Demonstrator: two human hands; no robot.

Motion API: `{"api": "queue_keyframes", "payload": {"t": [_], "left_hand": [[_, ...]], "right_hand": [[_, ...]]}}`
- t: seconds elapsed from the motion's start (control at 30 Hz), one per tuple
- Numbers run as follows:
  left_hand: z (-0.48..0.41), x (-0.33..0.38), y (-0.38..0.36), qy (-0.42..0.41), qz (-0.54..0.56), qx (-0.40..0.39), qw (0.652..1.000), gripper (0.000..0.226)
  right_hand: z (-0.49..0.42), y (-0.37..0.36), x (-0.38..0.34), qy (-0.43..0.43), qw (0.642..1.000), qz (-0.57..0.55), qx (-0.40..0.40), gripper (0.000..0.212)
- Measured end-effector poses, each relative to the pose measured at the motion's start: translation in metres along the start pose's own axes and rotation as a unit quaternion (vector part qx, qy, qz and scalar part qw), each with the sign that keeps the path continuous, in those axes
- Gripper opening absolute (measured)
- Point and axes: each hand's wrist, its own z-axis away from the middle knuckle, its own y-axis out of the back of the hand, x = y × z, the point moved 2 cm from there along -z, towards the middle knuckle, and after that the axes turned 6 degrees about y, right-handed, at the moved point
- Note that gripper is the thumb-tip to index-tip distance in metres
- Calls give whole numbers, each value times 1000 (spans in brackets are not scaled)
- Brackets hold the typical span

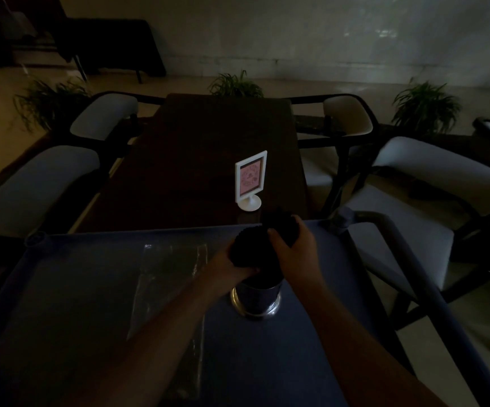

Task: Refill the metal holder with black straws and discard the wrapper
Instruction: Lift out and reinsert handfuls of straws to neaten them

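Straws partly loaded.
Black straw bundle (262,242) clamped by left hand (223,267) and right hand (295,245) over metal holder (257,298); clear wrapper (167,277) not discarded.

In dim light, both hands close around a bundle of black straws (262,242) standing in the metal holder (256,298) on the blue counter (311,333): left hand (226,267) low, right hand (293,248) higher. A clear wrapper (167,277) lies flat to the left.

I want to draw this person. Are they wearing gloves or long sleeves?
No gloves: both hands are bare, the left hand and the right hand. The forearms are bare as far as the picture shows, so no sleeves are in view. I see no watch or rings, though it is dark.
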Motion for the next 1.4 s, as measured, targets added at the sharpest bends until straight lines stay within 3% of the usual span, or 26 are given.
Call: {"api": "queue_keyframes", "payload": {"t": [0.2, 0.37, 0.9, 1.07, 1.2, 1.33, 1.4], "left_hand": [[2, 14, -7, -19, 30, 3, 999, 51], [2, 15, -6, -19, 33, 3, 999, 55], [0, 11, -2, -55, 17, -26, 998, 50], [4, 19, 18, -41, 39, -44, 997, 64], [21, 55, 58, -79, 77, -41, 993, 73], [54, 85, 82, -162, 104, 41, 980, 44], [73, 87, 76, -174, 109, 36, 978, 38]], "right_hand": [[-5, -1, -16, -19, 997, -70, 19, 26], [-8, 3, -28, -21, 993, -111, 39, 20], [-39, 38, -115, 80, 981, -122, 127, 21], [-36, 60, -145, 99, 965, -162, 180, 11], [-27, 72, -155, 62, 932, -282, 220, 14], [-15, 70, -155, -24, 845, -484, 224, 21], [-6, 63, -153, -81, 810, -536, 223, 18]]}}
